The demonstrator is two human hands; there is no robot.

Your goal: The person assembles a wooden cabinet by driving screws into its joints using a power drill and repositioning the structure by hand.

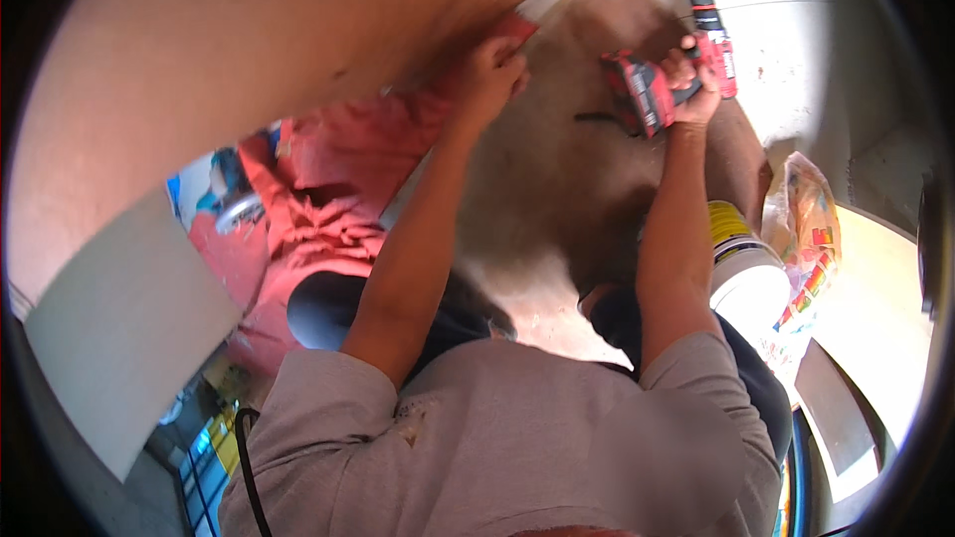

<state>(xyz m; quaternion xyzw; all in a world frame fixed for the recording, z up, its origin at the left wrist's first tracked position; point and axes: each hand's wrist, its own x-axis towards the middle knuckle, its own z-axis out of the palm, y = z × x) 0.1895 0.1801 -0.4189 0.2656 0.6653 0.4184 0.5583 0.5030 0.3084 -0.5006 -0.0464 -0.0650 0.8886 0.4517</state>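
While the right hand (691, 75) is closed around the grip of a red and black cordless drill (676, 65), its nose pointing up and away toward the pale wall, the left hand (492, 70) presses with curled fingers against the edge of a large tan board (229, 50) that fills the upper left; the drill sits high and right of centre, just above the bare brown floor (557, 189). How far the fastening has gone is hard to judge; no screw heads show on the board, and the bit's tip is too small to tell whether it is seated, so most of the work appears left. The drill looks worn but whole, battery block at its base; a white bucket with a yellow band (741, 268) and a colourful bag (811, 229) stand near the right forearm; crumpled red cloth (318, 209) lies below the board.
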